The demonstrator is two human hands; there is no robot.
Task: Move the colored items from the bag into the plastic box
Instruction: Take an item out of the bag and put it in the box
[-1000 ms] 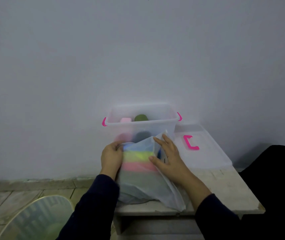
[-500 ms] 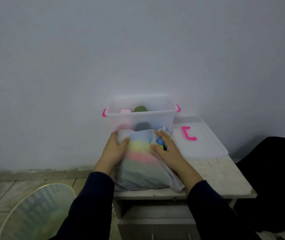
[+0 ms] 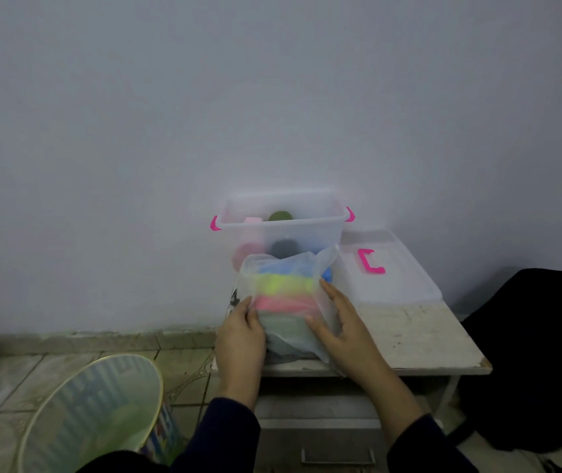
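Note:
A translucent white bag (image 3: 286,332) stands on the small table (image 3: 419,339), with stacked coloured items showing through it: blue on top, then yellow (image 3: 283,284), pink (image 3: 284,303) and grey-green. My left hand (image 3: 240,331) presses against the bag's left side with fingers fairly straight. On the bag's right side lies my right hand (image 3: 339,324), fingers extended along it. Just behind the bag stands the clear plastic box (image 3: 283,221) with pink clips, holding a pink item (image 3: 250,233) and a dark green item (image 3: 280,216).
The box's clear lid (image 3: 388,271) with a pink handle lies on the table to the right. A pale green mesh basket (image 3: 98,411) stands on the tiled floor at lower left. A black cloth-covered mass (image 3: 538,353) is on the right. A drawer sits under the tabletop.
Both hands slid down the bag's sides, from its top edge to its lower half. The bag stands more upright, with the coloured stack showing more clearly.

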